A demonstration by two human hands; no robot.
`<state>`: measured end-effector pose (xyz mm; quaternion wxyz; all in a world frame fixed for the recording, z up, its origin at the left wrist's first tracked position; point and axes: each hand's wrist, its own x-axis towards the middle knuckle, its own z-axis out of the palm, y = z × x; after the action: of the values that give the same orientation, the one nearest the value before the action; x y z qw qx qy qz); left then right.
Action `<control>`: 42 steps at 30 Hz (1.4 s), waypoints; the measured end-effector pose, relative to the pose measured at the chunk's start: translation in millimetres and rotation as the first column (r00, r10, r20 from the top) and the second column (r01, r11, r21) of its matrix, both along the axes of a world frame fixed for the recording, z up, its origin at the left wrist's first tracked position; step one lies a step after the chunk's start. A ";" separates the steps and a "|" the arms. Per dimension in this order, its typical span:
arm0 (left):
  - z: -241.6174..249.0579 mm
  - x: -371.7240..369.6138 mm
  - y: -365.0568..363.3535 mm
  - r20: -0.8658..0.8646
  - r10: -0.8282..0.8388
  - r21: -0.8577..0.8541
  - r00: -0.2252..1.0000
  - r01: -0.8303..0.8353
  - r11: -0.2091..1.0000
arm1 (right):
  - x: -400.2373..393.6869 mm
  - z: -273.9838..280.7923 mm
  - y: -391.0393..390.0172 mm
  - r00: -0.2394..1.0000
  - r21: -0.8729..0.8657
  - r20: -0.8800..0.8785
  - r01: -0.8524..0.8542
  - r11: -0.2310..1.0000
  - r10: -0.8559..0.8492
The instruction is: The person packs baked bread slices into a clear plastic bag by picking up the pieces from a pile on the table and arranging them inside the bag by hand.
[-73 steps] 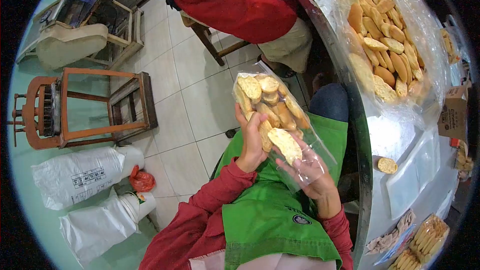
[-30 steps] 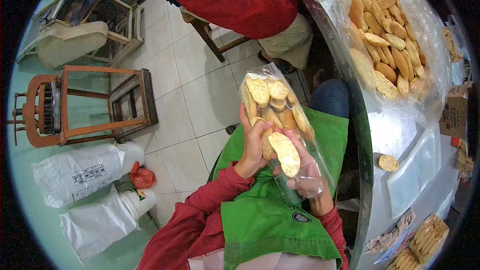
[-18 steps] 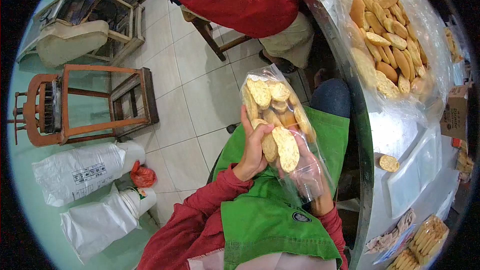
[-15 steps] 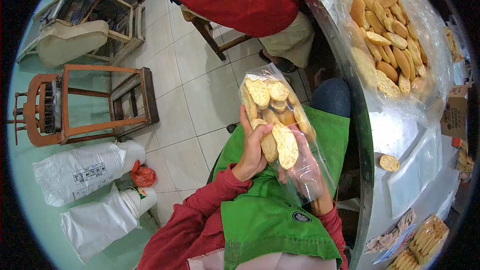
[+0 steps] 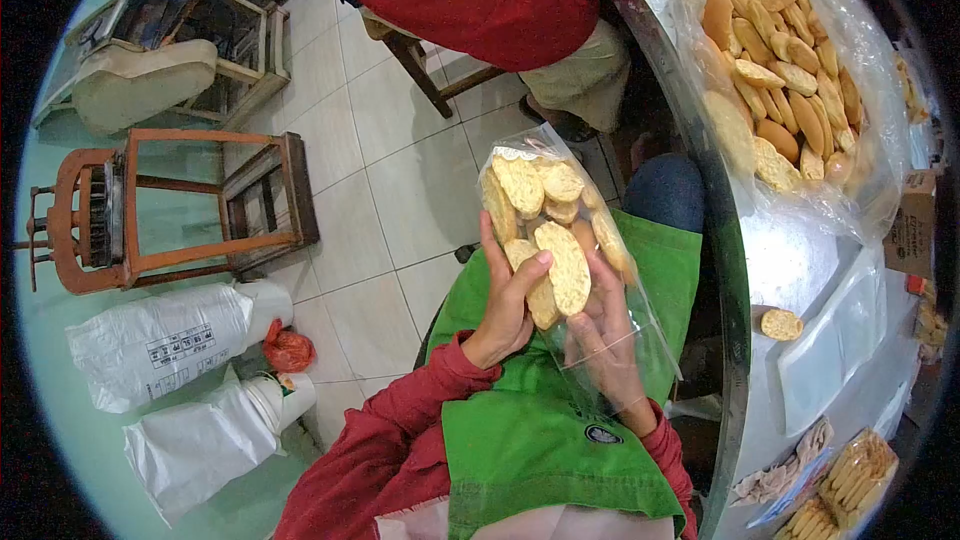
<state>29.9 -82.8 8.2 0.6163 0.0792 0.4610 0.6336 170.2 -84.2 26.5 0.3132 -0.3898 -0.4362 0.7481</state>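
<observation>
My left hand (image 5: 505,312) is closed around the side of a clear plastic bag (image 5: 640,325) of bread slices, its thumb pressing on the front. Through the film shows my right hand (image 5: 605,340), reaching in by the bag's lower end. Its fingers grip the lower end of an oval, cut bread slice (image 5: 563,270) that lies over the others. Farther up the bag, more pale slices (image 5: 518,185) are packed together. The bag is tilted above my green apron (image 5: 500,440); some of the right fingers are hidden behind the bread.
On the metal table (image 5: 780,280) at right stands a large plastic bag heaped with bread pieces (image 5: 790,70). One small bread piece (image 5: 781,324) and flat plastic bags (image 5: 830,350) lie nearer. A person in red (image 5: 480,0) sits ahead. White sacks (image 5: 160,345) and a wooden frame (image 5: 215,210) stand left.
The front bread slice has moved up and slightly left, deeper into the bag. My right hand has moved up with it; my left hand has stayed nearly in place.
</observation>
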 end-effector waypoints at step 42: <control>23.7 -9.2 6.9 -0.170 -0.071 -0.137 0.983 0.048 0.989 | 7.8 -5.6 3.4 0.990 -0.097 -0.054 -0.134 0.986 0.129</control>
<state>20.7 -75.9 31.9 0.5959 0.1072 0.5517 0.5736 178.0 -80.8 20.9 0.2535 -0.3577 -0.4151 0.7972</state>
